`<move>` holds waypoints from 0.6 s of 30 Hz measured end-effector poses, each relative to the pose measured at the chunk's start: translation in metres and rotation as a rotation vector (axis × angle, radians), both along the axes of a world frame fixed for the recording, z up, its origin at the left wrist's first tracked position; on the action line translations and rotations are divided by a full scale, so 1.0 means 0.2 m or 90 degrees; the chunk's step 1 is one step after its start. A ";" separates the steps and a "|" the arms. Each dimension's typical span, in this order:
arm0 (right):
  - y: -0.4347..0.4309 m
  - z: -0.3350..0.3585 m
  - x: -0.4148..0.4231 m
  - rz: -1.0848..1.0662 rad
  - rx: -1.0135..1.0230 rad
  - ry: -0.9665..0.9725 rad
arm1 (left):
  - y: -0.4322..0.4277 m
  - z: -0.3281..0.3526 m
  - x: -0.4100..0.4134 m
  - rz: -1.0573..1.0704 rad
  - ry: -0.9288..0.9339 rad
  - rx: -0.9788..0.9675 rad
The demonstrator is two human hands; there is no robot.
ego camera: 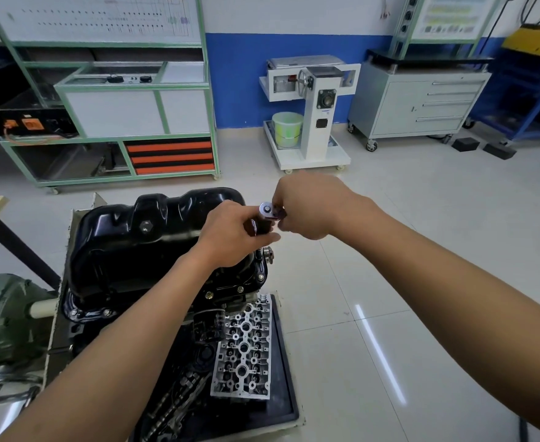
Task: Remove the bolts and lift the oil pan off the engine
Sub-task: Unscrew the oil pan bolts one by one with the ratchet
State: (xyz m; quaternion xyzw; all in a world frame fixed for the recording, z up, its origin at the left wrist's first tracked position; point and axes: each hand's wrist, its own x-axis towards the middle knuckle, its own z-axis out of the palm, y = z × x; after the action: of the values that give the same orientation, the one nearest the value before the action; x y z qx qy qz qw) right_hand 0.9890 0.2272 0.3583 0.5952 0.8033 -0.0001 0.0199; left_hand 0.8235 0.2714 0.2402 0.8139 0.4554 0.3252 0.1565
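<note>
Below oil pan point(154, 237), cylinder head point(246, 346)

No legible text anywhere; marks on the display board point(103, 17) and oil filter point(209, 327) perhaps lettering, too blurred.

Your oil pan point(154, 237) shines glossy black, smooth painted metal throwing back the light. The wrench point(267, 211) gleams bright at its head, polished metal, while its grip looks dark and duller. Bolts point(209, 295) along the pan's rim show a yellowish metal sheen. Down below, the engine part point(246, 346) is bare grey metal, matt and rough-cast. Under it there's a matt black tray point(289, 384). The floor point(405, 266) tiles are pale, smooth and glossy, mirroring a streak of light.
</note>
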 end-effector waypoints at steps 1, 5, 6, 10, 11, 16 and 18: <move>-0.01 0.01 0.00 0.012 0.049 -0.046 | 0.00 0.00 0.00 0.003 0.004 -0.005; 0.02 0.01 -0.02 0.028 0.102 -0.072 | 0.00 0.02 0.00 -0.013 0.002 -0.027; 0.03 0.00 -0.02 0.055 0.094 -0.055 | 0.00 0.02 -0.01 -0.019 0.003 -0.029; 0.07 -0.03 -0.02 0.184 0.077 -0.004 | 0.00 0.02 -0.02 -0.016 0.018 -0.022; 0.07 -0.03 -0.02 0.199 0.079 0.003 | 0.00 0.02 -0.02 -0.014 0.024 -0.016; 0.06 -0.03 -0.02 0.098 0.075 -0.007 | 0.01 0.01 -0.01 0.003 0.016 -0.009; 0.05 -0.01 -0.02 0.017 0.099 -0.036 | 0.01 0.00 -0.01 0.006 0.014 0.001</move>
State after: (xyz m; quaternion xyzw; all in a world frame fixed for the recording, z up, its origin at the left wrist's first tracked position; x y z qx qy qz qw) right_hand 0.9857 0.2362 0.3562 0.5836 0.8081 0.0797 -0.0038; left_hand 0.8225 0.2728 0.2409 0.8154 0.4606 0.3171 0.1496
